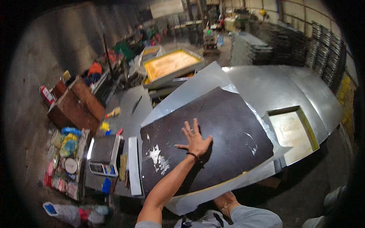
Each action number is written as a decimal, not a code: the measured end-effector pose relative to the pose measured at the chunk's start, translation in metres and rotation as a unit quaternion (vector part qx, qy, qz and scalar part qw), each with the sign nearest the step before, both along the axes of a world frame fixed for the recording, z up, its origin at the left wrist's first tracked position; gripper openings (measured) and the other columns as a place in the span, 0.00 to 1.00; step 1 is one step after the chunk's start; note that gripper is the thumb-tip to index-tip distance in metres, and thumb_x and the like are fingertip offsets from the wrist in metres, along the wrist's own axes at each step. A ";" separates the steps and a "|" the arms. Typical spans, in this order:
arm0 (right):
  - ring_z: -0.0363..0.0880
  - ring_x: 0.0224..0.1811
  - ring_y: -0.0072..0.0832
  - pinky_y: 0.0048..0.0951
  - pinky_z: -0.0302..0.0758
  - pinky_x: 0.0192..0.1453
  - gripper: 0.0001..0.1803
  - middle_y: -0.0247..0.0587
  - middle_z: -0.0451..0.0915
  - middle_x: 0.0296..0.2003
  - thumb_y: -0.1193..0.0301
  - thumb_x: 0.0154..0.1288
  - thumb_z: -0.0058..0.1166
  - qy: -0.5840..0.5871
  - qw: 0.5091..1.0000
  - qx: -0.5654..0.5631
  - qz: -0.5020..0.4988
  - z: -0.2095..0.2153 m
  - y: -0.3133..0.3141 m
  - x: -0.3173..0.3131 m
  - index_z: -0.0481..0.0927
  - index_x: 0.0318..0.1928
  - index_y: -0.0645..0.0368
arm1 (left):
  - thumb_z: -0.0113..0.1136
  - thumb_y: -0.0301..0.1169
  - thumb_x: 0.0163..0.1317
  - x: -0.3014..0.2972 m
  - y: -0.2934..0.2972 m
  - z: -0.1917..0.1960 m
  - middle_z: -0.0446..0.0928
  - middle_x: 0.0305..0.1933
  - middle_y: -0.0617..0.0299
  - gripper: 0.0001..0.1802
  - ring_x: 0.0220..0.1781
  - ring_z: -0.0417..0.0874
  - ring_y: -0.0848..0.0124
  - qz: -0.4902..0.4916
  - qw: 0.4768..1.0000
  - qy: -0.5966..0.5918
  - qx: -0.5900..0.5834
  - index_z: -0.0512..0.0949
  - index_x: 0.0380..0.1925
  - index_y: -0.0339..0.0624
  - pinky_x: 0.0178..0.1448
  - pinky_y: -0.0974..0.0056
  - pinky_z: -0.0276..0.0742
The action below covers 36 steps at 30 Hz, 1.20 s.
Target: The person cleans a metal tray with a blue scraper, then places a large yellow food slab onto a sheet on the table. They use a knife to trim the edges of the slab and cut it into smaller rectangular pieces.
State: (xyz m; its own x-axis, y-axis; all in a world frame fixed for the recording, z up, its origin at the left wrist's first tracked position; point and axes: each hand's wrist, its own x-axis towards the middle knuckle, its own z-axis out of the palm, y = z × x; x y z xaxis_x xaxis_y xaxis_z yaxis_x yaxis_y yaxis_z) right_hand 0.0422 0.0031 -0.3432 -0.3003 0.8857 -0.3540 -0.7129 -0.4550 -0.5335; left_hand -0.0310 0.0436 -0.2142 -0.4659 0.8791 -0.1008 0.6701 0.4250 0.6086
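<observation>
Head view: we see our left hand [195,140] pressed flat, fingers spread, on a large dark board [220,125]. It lies on a silver metal table [273,83], its long axis running from lower left to upper right. Our right hand [225,201] grips the board's near edge from below. A digital scale [104,154] sits left.

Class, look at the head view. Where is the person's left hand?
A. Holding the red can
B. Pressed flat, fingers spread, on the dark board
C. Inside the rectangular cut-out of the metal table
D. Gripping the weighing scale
B: the left hand lies open with fingers spread on the dark board, well away from the weighing scale and the cut-out.
</observation>
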 end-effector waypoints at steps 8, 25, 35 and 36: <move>0.53 0.76 0.62 0.61 0.50 0.77 0.34 0.62 0.60 0.72 0.51 0.78 0.39 -0.017 0.975 -0.213 0.060 -0.114 -0.075 0.088 0.62 0.73 0.60 | 0.63 0.57 0.61 -0.034 -0.164 -0.046 0.32 0.84 0.45 0.54 0.84 0.35 0.40 -0.152 0.988 -0.017 -0.020 0.48 0.79 0.49 0.73 0.20 0.31; 0.57 0.74 0.61 0.64 0.56 0.74 0.31 0.61 0.63 0.70 0.53 0.79 0.39 0.189 0.875 -0.310 0.320 -0.096 -0.127 0.067 0.64 0.71 0.61 | 0.49 0.55 0.74 -0.070 -0.456 -0.112 0.41 0.84 0.51 0.42 0.84 0.41 0.48 0.220 0.922 -0.280 0.151 0.47 0.80 0.53 0.79 0.32 0.36; 0.77 0.58 0.45 0.44 0.73 0.64 0.22 0.50 0.78 0.56 0.71 0.69 0.50 -0.275 0.548 0.699 0.368 0.030 -0.326 -0.127 0.74 0.62 0.61 | 0.32 0.67 0.71 -0.154 -0.556 -0.145 0.46 0.83 0.57 0.45 0.83 0.46 0.53 0.172 0.278 -0.755 0.569 0.48 0.79 0.53 0.80 0.31 0.40; 0.75 0.61 0.44 0.46 0.70 0.66 0.23 0.47 0.77 0.59 0.69 0.68 0.49 -0.412 0.533 0.706 0.219 0.010 -0.393 -0.155 0.74 0.63 0.58 | 0.34 0.67 0.71 -0.164 -0.572 -0.175 0.49 0.82 0.58 0.45 0.82 0.51 0.54 0.111 0.127 -0.808 0.564 0.49 0.78 0.53 0.80 0.33 0.43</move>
